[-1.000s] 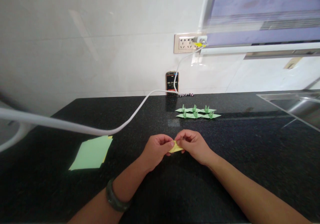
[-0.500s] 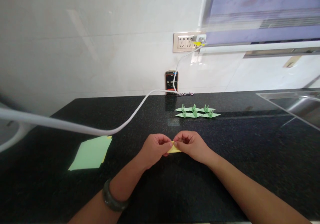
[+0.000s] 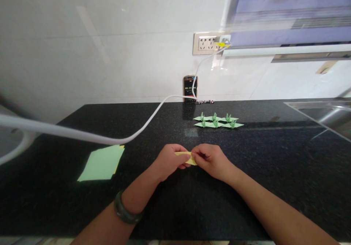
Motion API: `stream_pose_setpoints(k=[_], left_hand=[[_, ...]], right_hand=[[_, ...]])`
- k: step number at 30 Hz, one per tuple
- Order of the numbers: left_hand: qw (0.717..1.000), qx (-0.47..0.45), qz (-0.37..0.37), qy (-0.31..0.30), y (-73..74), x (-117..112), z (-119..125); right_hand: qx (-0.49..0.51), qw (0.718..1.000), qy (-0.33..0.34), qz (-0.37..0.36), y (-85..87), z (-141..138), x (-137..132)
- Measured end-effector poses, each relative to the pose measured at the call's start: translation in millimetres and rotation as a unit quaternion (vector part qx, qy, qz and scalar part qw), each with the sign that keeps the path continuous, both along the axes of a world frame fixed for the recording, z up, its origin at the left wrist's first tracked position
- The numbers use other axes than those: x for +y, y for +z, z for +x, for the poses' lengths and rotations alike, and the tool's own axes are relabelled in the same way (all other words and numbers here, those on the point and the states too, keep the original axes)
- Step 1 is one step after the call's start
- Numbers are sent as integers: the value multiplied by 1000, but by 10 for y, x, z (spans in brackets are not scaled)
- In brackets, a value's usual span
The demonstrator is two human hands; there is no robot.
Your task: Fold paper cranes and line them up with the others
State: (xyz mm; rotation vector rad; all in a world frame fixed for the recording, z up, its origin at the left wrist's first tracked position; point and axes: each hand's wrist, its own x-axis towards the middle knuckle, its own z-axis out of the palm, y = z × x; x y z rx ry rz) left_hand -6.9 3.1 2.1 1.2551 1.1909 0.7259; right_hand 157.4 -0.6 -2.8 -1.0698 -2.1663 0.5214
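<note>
A small piece of folded yellow paper (image 3: 193, 160) is pinched between my two hands just above the black countertop. My left hand (image 3: 171, 161) grips its left part, thumb on top and fingers underneath. At the right end, my right hand (image 3: 211, 160) holds the paper between thumb and fingertips. Both hands partly cover the folds. Beyond them stand several green paper cranes (image 3: 215, 123) in two rows. To the left lies a stack of light green paper sheets (image 3: 101, 163) with yellow edges showing below.
A white cable (image 3: 148, 122) crosses the left side and runs to a wall socket (image 3: 203, 43). A phone (image 3: 190, 88) showing a timer leans against the wall beside a beaded string (image 3: 205, 102). At the right is a metal sink (image 3: 329, 118).
The yellow paper has turned in my hands and now shows as a longer strip reaching over my left fingers. The view has shifted slightly.
</note>
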Motion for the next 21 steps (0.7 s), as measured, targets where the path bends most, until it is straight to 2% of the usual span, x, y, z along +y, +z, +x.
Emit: stream_pose_setpoints(k=[3, 8, 14, 21], left_hand=[[1000, -12, -12, 2, 24, 1, 1], [1000, -21, -20, 0, 15, 8, -8], [998, -60, -36, -3, -19, 28, -34], [992, -124, -38, -13, -51, 49, -89]], right_hand=[[16, 1000, -3, 9, -10, -1, 0], [26, 998, 31, 47, -24, 13, 13], [-46, 988, 67, 135, -15, 46, 28], [-83, 983, 74, 148, 42, 45, -24]])
